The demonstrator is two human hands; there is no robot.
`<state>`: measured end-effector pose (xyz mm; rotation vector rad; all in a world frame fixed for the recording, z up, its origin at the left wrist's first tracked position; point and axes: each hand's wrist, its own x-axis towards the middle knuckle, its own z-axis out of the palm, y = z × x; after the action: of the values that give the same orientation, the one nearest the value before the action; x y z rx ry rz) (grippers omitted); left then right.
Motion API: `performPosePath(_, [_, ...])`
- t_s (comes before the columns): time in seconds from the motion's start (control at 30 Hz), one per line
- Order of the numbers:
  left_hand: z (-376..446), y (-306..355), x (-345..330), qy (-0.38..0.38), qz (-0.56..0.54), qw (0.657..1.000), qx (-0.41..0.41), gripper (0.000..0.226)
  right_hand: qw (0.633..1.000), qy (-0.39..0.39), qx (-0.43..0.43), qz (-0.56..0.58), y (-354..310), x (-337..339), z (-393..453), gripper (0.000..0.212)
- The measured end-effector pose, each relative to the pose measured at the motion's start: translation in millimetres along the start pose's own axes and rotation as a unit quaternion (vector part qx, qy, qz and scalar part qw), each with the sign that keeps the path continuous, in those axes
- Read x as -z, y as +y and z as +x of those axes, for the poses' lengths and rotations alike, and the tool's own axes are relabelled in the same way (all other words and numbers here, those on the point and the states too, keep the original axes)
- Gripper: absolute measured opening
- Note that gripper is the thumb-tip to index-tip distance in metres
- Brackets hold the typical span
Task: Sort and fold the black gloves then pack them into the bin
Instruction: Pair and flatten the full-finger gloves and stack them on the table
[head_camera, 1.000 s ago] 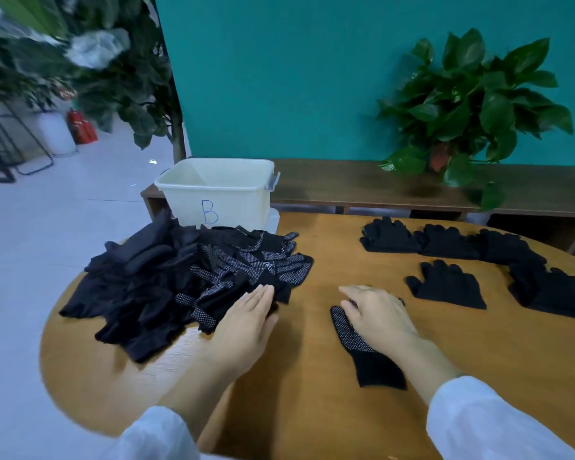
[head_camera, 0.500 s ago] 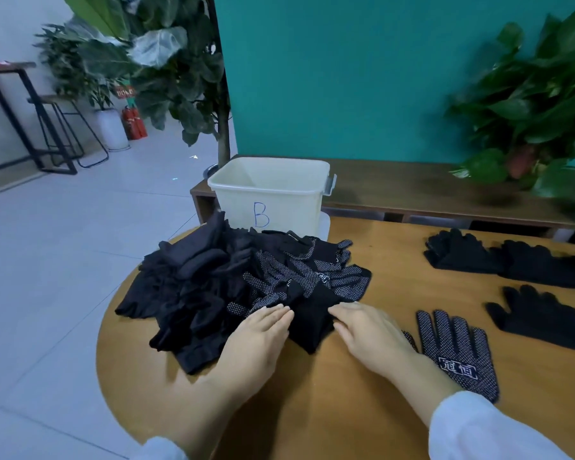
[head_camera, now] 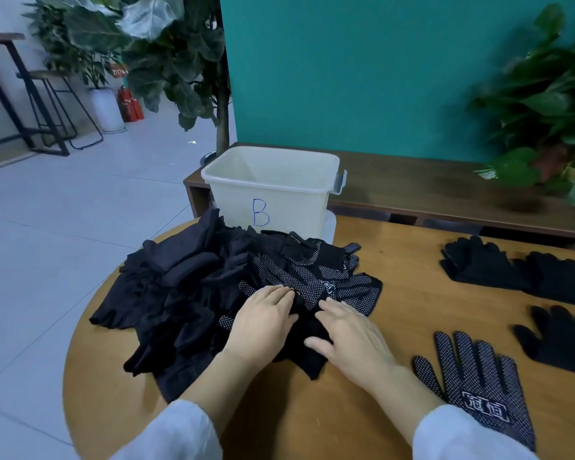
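Gloves pile [head_camera: 213,293] sits at 12 o'clock of both your hands, centre-left on the table [head_camera: 362,426], bin [head_camera: 269,190] just behind it. Left hand [head_camera: 263,322] and right hand [head_camera: 349,330] lie flat on its near edge, fingers straight, loosely together, pinching nothing. Both equally near. Since half a second ago, both hands slid further onto the pile; dotted glove [head_camera: 475,386] at 3 o'clock stays put.
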<state>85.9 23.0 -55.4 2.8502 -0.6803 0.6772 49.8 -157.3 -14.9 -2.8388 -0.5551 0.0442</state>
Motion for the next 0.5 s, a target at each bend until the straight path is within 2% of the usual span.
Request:
performPosePath(0.17, [3.1, -0.5, -0.6, 0.039, -0.019, 0.999, 0.009, 0.026, 0.997, 0.051, -0.011, 0.048, 2.0, -3.0, -0.3, 0.022])
performPosePath(0.23, [3.3, -0.1, 6.6, 0.039, -0.057, 0.998, 0.015, 0.034, 0.994, 0.061, -0.038, 0.085, 3.1, -0.6, -0.6, 0.014])
performPosePath(0.37, [11.5, 4.7, 31.9, 0.015, -0.12, 0.992, -0.046, 0.051, 0.981, 0.117, -0.055, 0.146, 1.5, 20.7, -0.6, 0.011])
performPosePath(0.5, [35.4, 15.7, 70.6, -0.024, -0.118, 0.989, -0.084, 0.025, 0.971, 0.159, -0.039, 0.174, -5.6, 55.5, 0.7, 0.009])
